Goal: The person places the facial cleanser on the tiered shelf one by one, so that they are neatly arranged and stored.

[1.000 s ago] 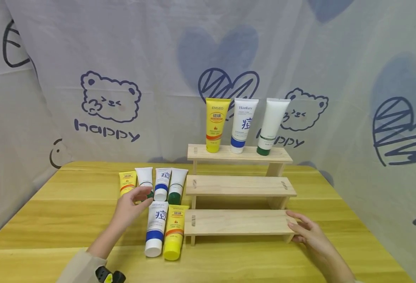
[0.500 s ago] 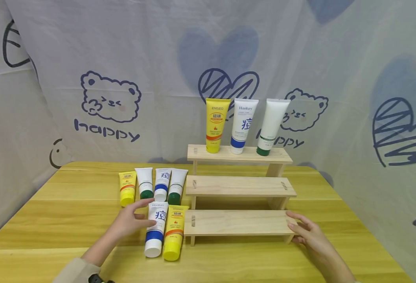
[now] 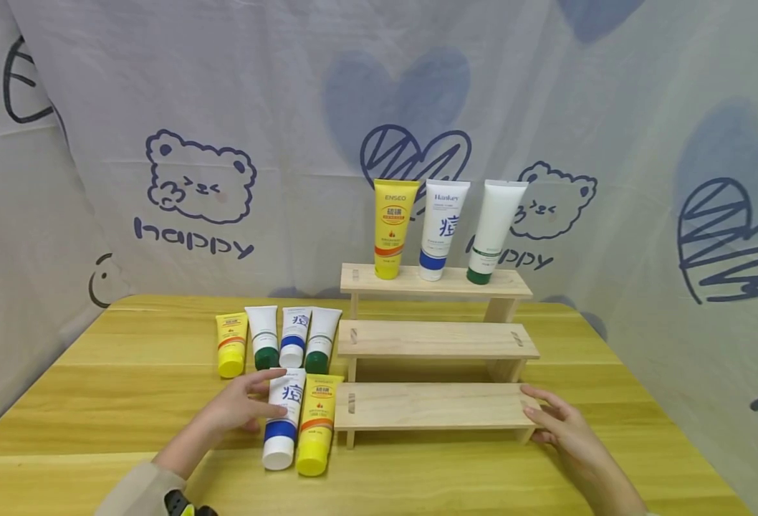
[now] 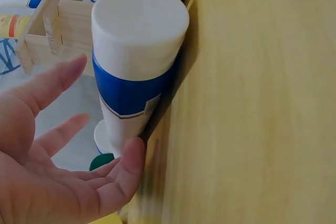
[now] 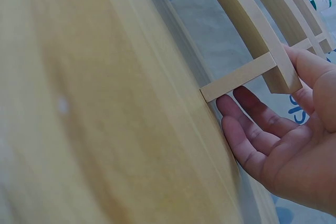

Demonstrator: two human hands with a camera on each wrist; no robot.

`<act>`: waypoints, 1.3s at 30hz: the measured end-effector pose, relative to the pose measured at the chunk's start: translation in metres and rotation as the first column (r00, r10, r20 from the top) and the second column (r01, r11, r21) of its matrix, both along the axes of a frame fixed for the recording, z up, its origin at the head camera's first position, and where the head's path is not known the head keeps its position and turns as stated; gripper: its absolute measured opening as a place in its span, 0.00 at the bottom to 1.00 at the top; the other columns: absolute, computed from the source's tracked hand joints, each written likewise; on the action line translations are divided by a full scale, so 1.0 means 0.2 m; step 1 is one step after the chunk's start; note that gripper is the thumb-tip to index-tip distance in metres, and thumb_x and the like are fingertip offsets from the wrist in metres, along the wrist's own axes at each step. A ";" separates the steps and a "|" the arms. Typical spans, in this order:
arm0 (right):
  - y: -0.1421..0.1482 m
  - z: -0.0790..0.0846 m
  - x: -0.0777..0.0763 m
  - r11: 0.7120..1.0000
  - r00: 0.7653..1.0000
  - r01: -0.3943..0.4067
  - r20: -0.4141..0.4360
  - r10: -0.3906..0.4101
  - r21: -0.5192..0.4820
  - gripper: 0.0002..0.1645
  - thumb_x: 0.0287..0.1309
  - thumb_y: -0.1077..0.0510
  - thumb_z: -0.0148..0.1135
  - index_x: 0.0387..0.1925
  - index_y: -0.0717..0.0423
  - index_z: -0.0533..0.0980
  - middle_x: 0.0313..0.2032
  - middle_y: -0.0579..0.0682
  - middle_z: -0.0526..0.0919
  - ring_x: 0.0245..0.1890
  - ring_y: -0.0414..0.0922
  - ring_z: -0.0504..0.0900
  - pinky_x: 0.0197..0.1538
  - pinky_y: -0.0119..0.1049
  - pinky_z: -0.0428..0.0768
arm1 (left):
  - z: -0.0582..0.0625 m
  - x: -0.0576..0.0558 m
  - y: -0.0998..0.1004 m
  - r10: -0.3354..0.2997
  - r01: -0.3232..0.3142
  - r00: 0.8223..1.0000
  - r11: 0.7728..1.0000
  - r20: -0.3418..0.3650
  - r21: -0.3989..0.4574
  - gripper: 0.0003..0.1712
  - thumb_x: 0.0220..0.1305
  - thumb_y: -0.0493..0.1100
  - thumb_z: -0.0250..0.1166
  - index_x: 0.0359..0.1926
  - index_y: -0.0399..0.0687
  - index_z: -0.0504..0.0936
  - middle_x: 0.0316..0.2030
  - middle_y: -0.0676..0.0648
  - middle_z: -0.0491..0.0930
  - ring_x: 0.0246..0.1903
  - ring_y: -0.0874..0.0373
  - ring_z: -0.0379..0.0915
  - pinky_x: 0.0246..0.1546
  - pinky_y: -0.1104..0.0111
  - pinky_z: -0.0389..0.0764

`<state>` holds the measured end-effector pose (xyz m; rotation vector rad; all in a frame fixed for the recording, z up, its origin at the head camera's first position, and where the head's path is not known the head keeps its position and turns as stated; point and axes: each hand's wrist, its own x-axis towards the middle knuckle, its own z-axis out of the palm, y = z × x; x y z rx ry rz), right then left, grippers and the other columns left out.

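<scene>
My left hand (image 3: pixel 237 405) reaches over the left side of a white tube with a blue band (image 3: pixel 280 430) lying on the table. In the left wrist view the thumb stands apart from this tube, while a fingertip (image 4: pixel 134 153) comes right at its side. Close beside it lies a yellow tube (image 3: pixel 315 430). My right hand (image 3: pixel 562 423) grips the right end of the lowest step of a wooden three-step stand (image 3: pixel 437 405). The thumb and the fingers (image 5: pixel 257 124) are around the step's end and its leg.
Behind the left hand lie a small yellow tube (image 3: pixel 231 344), two white tubes with green caps, and a small blue-banded tube (image 3: pixel 294 335). On the top step stand a yellow tube (image 3: pixel 393 229), a blue-banded tube (image 3: pixel 440 229) and a green-capped tube (image 3: pixel 495 229). A printed curtain (image 3: pixel 301 215) hangs behind.
My left hand has come toward the front, from the back row of small tubes down to the blue-banded tube in the front row. The right hand has stayed on the stand.
</scene>
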<state>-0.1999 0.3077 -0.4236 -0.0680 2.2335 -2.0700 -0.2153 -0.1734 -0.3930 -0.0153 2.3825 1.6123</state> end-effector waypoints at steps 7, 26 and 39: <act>0.01 0.00 0.00 1.000 1.000 -0.026 -0.016 0.026 -0.004 0.17 0.57 0.61 0.56 0.47 0.38 0.75 0.38 0.52 0.77 0.34 0.45 0.77 0.34 0.35 0.78 | -0.02 -0.03 -0.01 -0.011 0.011 1.000 1.000 0.026 0.010 0.37 0.46 0.41 0.70 0.60 0.45 0.68 0.55 0.31 0.63 0.22 0.53 0.65 0.22 0.68 0.70; 0.00 -0.01 0.00 0.999 1.000 -0.002 -0.010 0.002 -0.045 0.17 0.56 0.61 0.57 0.44 0.37 0.76 0.40 0.53 0.75 0.34 0.47 0.78 0.35 0.36 0.78 | -0.02 -0.07 0.01 -0.057 0.057 0.998 0.996 0.010 -0.063 0.33 0.43 0.35 0.71 0.54 0.42 0.73 0.50 0.34 0.65 0.26 0.53 0.66 0.24 0.66 0.71; 0.00 -0.01 0.00 0.999 1.000 0.005 0.002 -0.005 -0.035 0.17 0.56 0.61 0.57 0.44 0.36 0.76 0.41 0.53 0.74 0.35 0.47 0.78 0.35 0.36 0.78 | -0.01 -0.09 0.04 -0.043 0.049 0.997 0.992 0.056 -0.113 0.30 0.40 0.38 0.73 0.50 0.44 0.77 0.49 0.37 0.67 0.37 0.49 0.67 0.35 0.61 0.73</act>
